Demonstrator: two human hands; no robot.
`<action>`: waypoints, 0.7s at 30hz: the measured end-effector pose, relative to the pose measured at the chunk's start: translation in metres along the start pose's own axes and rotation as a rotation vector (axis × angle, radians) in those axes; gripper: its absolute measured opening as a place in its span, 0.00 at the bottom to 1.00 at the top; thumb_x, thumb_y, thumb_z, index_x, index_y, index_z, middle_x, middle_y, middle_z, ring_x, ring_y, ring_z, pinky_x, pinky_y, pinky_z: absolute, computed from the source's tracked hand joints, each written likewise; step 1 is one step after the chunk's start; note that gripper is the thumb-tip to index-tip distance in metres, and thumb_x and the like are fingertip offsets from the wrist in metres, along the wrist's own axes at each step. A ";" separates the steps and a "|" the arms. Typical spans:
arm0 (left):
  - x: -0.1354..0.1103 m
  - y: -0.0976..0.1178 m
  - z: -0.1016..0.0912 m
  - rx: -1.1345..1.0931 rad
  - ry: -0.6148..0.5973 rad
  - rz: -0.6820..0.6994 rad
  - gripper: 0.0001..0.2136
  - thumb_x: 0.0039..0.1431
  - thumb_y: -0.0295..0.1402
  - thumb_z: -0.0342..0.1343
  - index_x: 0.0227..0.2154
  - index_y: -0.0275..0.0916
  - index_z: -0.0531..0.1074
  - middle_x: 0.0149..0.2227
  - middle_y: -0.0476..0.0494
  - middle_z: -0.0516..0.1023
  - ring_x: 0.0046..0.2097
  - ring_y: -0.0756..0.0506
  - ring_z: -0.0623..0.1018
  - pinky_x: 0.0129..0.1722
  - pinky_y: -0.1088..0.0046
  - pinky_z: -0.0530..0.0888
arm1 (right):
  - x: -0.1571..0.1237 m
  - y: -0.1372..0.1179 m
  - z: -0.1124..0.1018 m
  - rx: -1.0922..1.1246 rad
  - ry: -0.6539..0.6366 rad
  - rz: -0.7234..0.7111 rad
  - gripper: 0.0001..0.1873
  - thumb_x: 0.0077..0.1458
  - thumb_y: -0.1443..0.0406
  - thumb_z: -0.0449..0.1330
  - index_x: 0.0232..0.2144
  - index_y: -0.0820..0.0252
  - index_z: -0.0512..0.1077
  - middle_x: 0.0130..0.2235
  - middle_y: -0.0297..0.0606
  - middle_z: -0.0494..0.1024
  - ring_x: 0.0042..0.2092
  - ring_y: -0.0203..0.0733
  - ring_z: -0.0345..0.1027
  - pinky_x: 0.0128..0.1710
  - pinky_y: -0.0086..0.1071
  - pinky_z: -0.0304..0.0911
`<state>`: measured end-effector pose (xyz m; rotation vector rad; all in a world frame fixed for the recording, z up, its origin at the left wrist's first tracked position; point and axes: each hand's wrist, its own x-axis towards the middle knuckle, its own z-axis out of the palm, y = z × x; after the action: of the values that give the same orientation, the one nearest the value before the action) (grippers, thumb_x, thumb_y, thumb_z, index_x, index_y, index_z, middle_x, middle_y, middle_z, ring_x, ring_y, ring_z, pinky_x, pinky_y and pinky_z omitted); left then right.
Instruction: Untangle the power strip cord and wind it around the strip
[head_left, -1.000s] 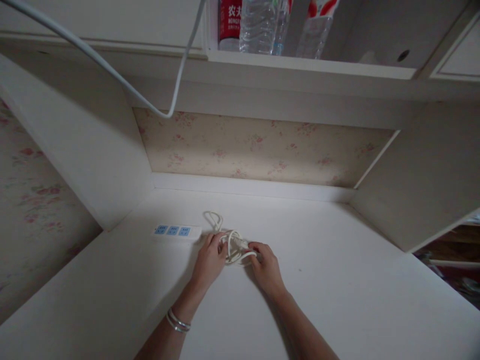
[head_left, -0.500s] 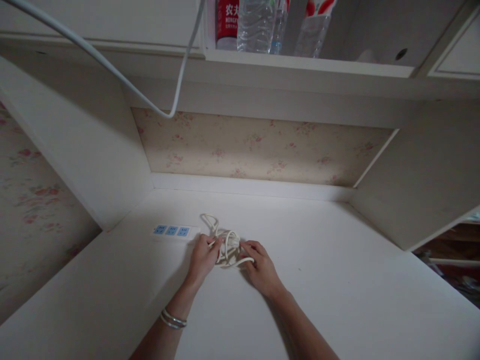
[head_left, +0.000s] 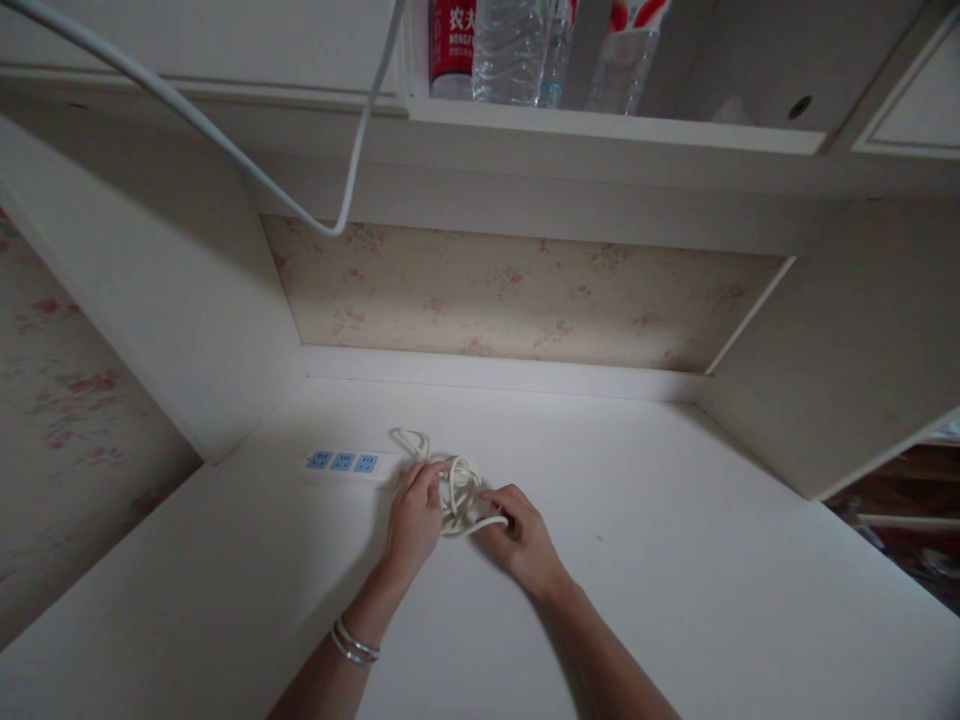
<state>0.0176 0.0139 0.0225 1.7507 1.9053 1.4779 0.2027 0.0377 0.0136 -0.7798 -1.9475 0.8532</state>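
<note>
A coiled white power cord [head_left: 459,484] lies in a loose bundle on the white desk [head_left: 645,560]. My left hand [head_left: 417,512] is closed on the left side of the coil, its thumb over the strands. Curled fingers of my right hand [head_left: 517,535] grip a loop of cord at the coil's right side. Left of the hands lies a white power strip [head_left: 345,465] with three blue sockets, its right end close to my left hand. A small loop of cord sticks out behind my left hand. Parts of the bundle are hidden by my fingers.
Overhead, an open shelf [head_left: 615,122] holds clear plastic bottles [head_left: 510,55] and a red package [head_left: 453,40]. A thick white cable [head_left: 247,160] hangs in front at the upper left. White side panels [head_left: 187,300] stand left and right of the desk.
My left hand has turned and shifted slightly over the coil. The right hand has curled more around its loop, and the bundle's strands and rear loop have shifted a little.
</note>
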 end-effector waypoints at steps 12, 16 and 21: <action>-0.003 0.002 -0.005 0.158 -0.189 0.164 0.22 0.52 0.15 0.45 0.40 0.43 0.77 0.40 0.44 0.69 0.43 0.47 0.72 0.44 0.73 0.70 | 0.004 -0.030 0.026 -0.180 -0.120 -0.069 0.29 0.40 0.77 0.56 0.45 0.53 0.74 0.47 0.38 0.74 0.49 0.46 0.63 0.50 0.39 0.59; -0.006 0.004 -0.002 0.145 -0.211 0.133 0.21 0.54 0.18 0.46 0.42 0.46 0.76 0.41 0.45 0.69 0.42 0.48 0.73 0.42 0.73 0.70 | 0.007 -0.028 0.027 0.027 -0.165 0.015 0.25 0.44 0.77 0.57 0.43 0.52 0.75 0.43 0.37 0.75 0.46 0.43 0.65 0.49 0.37 0.60; -0.003 -0.002 0.003 0.034 -0.109 -0.008 0.20 0.54 0.18 0.45 0.40 0.43 0.76 0.42 0.44 0.73 0.44 0.46 0.73 0.46 0.70 0.69 | 0.008 -0.010 0.030 0.387 -0.115 0.101 0.24 0.45 0.71 0.61 0.46 0.51 0.75 0.43 0.38 0.71 0.41 0.39 0.68 0.42 0.34 0.65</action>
<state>0.0195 0.0133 0.0179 1.7961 1.8918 1.3257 0.1710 0.0298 0.0126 -0.6104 -1.7716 1.3133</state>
